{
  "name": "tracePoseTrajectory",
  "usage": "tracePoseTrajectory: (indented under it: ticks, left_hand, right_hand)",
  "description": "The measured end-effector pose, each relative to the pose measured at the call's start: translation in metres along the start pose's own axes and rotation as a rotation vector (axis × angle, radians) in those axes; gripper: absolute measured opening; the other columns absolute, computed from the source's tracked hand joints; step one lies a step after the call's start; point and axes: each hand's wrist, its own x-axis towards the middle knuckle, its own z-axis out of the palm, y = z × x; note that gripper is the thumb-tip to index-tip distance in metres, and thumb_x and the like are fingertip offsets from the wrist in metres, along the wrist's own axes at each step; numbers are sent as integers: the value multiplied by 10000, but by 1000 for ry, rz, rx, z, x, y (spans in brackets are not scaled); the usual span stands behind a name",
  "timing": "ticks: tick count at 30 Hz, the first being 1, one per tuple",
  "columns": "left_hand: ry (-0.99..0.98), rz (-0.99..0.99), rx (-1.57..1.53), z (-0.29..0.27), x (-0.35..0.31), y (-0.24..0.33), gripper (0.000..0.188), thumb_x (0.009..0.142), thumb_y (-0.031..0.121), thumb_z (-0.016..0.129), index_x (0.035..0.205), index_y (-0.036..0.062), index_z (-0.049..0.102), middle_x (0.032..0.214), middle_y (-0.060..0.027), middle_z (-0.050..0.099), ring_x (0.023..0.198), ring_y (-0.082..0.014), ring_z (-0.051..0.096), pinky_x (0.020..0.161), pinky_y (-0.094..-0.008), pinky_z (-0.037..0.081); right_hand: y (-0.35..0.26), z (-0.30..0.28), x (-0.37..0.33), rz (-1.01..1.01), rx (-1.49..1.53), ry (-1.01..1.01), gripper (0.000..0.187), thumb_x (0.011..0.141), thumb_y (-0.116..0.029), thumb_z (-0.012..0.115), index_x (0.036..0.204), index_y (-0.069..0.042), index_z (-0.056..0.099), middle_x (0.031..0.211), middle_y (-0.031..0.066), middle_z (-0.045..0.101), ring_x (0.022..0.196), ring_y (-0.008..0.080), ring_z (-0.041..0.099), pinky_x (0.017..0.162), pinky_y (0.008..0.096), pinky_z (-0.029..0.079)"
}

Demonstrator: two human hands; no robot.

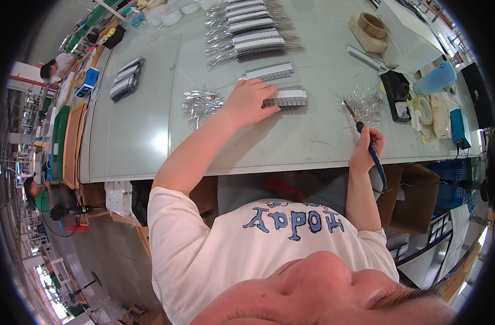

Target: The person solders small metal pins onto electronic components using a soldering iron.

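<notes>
In my right hand (368, 150) is a soldering iron (374, 153) with a dark blue handle, held like a pen. Its metal tip points up and left, at the edge of a pile of thin silvery wires (367, 103). My left hand (250, 102) grips the left end of a grey-and-white ribbed strip (291, 97), thumb on the near side and fingers over the far side. Those fingers hide that end. Just beyond lies a similar strip (269, 71). A second bunch of silvery wires (201, 105) sits left of my left hand.
Stacked strips with wires sticking out (258, 43) fill the far middle. More strips (127, 78) lie far left. At right stand a black iron holder (395, 89), a blue bottle (436, 77), tape rolls (422, 110) and a white box (410, 38). The table's near edge (204, 173) runs before me.
</notes>
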Motion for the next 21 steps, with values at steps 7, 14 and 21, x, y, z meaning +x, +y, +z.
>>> tracePoseTrajectory:
  ticks: [7,14,21]
  left_hand:
    - [52,-77,-133,7,-7,-1,525,753,356,744,1184,82,623,1155,-69,640,1133,-265,544,1001,-396,364]
    - [82,-98,-184,8,-12,-4,519,749,332,754,1178,69,628,1153,-97,634,1141,-273,538,1018,-390,347]
    - [69,-147,-244,5,-8,-1,497,758,321,751,1172,72,635,1146,-91,636,1141,-261,535,1030,-387,328]
  right_hand:
    - [0,1,0,-36,10,45,135,891,-119,660,929,-55,547,780,-24,526,658,31,428,581,193,336]
    - [15,-4,1,33,0,17,156,875,-101,678,902,-28,543,809,-5,539,709,48,465,646,200,388]
    - [16,-4,3,26,13,26,156,873,-96,679,900,-28,542,799,-6,538,701,48,463,640,200,387]
